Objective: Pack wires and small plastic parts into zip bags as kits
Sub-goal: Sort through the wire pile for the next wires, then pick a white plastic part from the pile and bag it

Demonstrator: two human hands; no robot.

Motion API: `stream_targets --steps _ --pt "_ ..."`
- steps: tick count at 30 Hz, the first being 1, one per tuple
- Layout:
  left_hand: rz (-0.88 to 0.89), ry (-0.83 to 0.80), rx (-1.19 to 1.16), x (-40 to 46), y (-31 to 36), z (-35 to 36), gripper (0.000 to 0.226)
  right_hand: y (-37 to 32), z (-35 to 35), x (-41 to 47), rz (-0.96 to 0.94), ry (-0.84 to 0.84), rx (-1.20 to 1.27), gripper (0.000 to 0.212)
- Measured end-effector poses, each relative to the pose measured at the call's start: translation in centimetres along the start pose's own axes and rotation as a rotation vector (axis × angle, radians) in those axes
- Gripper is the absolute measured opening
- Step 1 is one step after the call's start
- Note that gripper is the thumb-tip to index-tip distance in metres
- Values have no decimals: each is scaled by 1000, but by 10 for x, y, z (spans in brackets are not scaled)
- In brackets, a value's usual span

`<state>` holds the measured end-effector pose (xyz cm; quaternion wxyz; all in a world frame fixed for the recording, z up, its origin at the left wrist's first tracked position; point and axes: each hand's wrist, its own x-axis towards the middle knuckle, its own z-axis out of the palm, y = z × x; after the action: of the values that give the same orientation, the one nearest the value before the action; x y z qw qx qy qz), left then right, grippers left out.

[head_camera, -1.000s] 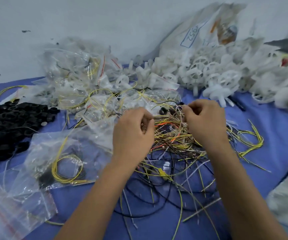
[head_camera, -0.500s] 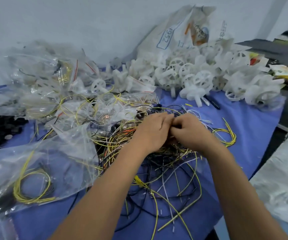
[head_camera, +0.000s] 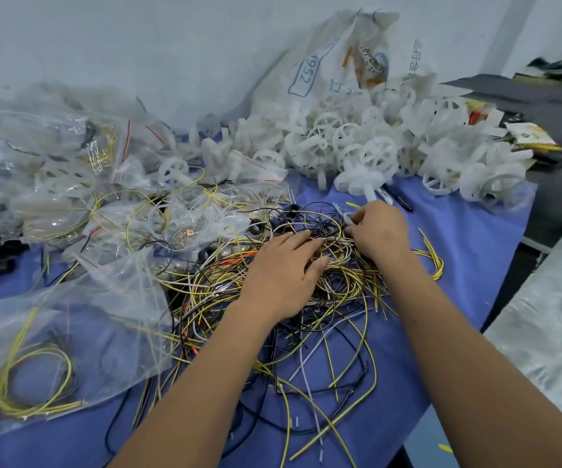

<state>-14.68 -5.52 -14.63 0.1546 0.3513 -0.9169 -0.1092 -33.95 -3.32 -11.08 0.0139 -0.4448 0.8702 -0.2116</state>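
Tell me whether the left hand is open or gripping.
Open: the left hand lies flat, fingers straight, on the wire pile.

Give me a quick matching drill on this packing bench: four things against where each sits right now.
Things:
1. white plastic wheels
2. zip bag with a yellow wire coil
3. left hand
4. black pen

Places:
A. near left of the cloth
B. flat on the tangled wire pile
C. heaped at the far right by the wall
D. on the blue cloth just below the wheel heap

Pairs: 1-C, 2-A, 3-B, 4-D
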Motion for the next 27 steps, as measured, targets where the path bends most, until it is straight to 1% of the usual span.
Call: stream_targets --steps 4,7,8,10,12,14,16,18,20,21,22,25,27 --pt "-3 1 -52 0 0 -3 52 1 -3 -10 19 80 112 18" --pt "-33 41 -238 -4 2 -10 45 -4 -10 -21 -90 235 127 24" --pt "-35 93 -291 -7 2 -15 40 -8 -14 -25 -134 291 132 26" --pt "-10 242 -304 -16 1 -26 29 -20 -22 -31 -204 390 185 26" --pt "3 378 -255 -28 -3 -41 20 -39 -30 -38 -264 453 277 27" --pt "-51 502 -155 -46 -16 -55 11 -66 -32 -49 -330 460 425 21" --pt "-193 611 -19 -67 -36 -67 9 -98 -31 -65 -337 382 644 19" --pt "-396 632 139 -89 -56 -75 23 -130 -23 -81 -328 252 827 15" --pt "-558 628 202 -110 -76 -78 38 -159 -9 -98 -313 107 955 6" --pt "-598 640 163 -120 -84 -79 41 -172 -2 -106 -286 32 1033 4" --pt "-616 659 78 -127 -90 -79 41 -183 7 -113 -235 -48 1130 9" --pt "-663 704 -272 -143 -105 -79 38 -213 33 -135 5 -381 1538 17" --pt "-677 711 -410 -146 -109 -79 30 -224 47 -145 129 -579 1770 16"
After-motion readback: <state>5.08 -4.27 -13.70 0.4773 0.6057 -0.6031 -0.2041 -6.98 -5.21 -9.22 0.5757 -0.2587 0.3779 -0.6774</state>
